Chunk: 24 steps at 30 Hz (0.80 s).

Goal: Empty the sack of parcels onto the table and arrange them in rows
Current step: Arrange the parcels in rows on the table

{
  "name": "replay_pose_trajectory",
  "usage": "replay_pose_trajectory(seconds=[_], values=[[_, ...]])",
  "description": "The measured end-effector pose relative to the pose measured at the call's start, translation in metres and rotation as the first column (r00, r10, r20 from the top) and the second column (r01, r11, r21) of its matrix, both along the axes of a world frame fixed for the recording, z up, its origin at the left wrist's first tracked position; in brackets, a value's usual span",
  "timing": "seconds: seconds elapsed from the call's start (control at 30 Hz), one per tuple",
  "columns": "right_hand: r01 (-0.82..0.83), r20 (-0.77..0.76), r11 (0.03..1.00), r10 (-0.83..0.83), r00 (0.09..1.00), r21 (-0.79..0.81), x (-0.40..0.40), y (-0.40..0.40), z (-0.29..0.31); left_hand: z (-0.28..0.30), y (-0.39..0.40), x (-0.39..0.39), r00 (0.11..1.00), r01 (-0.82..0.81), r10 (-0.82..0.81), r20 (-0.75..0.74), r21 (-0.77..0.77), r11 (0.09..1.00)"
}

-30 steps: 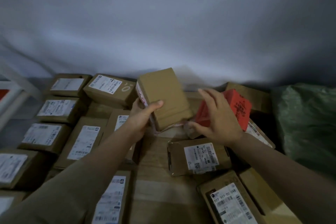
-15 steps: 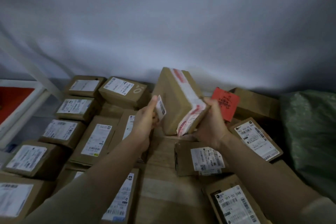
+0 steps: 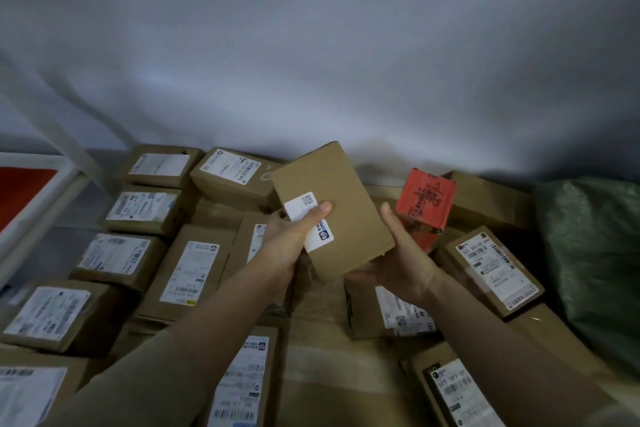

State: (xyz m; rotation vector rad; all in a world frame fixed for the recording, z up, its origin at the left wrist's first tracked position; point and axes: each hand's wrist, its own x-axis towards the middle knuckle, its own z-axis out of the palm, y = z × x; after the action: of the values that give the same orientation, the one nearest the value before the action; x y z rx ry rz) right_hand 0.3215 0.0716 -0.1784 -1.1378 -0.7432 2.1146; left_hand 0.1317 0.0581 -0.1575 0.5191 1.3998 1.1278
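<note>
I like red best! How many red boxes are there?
1. The red box sits behind the right hand, among brown ones. More may be hidden under the pile.

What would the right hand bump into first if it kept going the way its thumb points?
Probably the red parcel. The right hand cradles the brown box, thumb aimed up and away; the red parcel stands just beyond it, though depth is uncertain.

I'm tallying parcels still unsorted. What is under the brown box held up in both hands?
Under the held box: bare wooden table and part of a labelled parcel. The box and right hand hide the rest.
</note>
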Motion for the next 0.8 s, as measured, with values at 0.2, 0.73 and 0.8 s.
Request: replay_pose_trajectory(seconds=[0.2, 0.73, 0.8], values=[[0.102, 0.120, 0.994, -0.108, 0.987, 0.050, -0.015, 0.001, 0.000, 0.007, -0.008, -0.022, 0.497, 0.369, 0.013, -0.867, 0.225, 0.902], [0.311, 0.177, 0.925, -0.351, 0.919, 0.221, -0.042, 0.013, -0.001, -0.005, 0.005, -0.051, 0.090, 0.513, 0.027, -0.996, 0.070, 0.855], [0.434, 0.128, 0.892, -0.448, 0.885, 0.124, -0.046, 0.010, -0.008, -0.010, 0.006, -0.059, 0.191, 0.414, -0.024, -0.981, 0.058, 0.909]])
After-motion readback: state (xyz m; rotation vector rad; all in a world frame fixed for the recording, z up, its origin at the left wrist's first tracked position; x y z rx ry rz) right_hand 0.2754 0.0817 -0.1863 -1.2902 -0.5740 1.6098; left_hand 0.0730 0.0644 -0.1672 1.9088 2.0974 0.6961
